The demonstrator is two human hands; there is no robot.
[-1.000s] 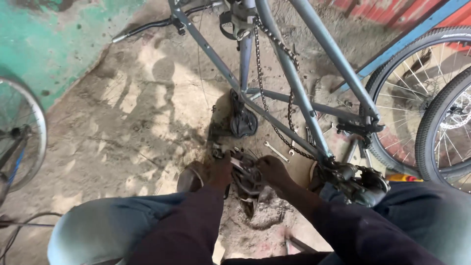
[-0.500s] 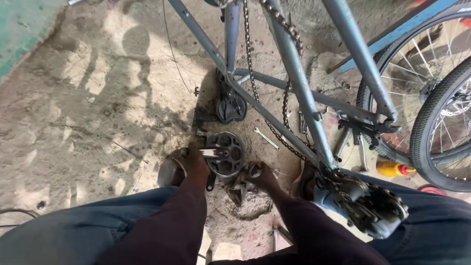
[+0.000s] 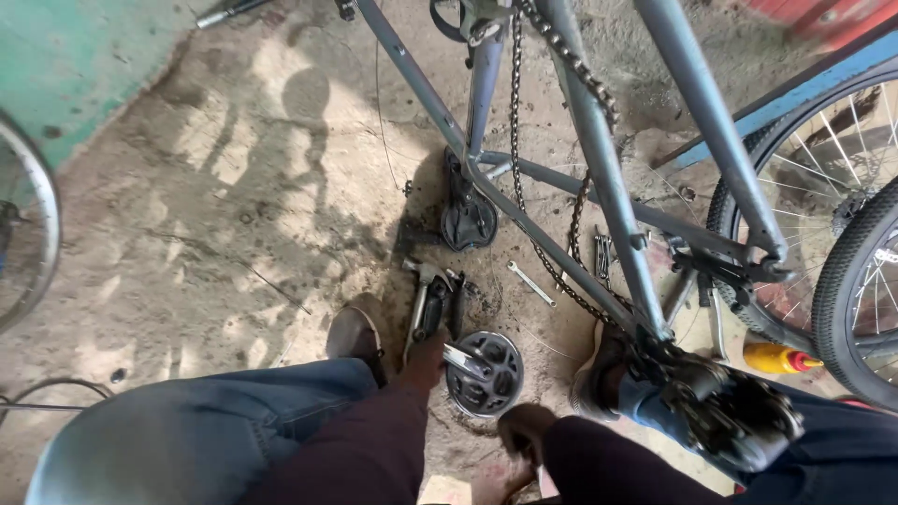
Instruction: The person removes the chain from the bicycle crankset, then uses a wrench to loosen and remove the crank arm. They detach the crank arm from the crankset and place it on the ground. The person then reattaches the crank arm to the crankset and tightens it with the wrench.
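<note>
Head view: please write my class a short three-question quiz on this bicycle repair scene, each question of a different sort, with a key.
1. True or false: the crankset with its chainring lies on the ground, off the bicycle frame.
2. What colour is the bottle lying by the rear wheel? A) green B) yellow with a red cap C) white
3. In one word: which lies farther up the picture, away from the person's knees, the crankset or the spanner?

Key: 1 true; 2 B; 3 spanner.
</note>
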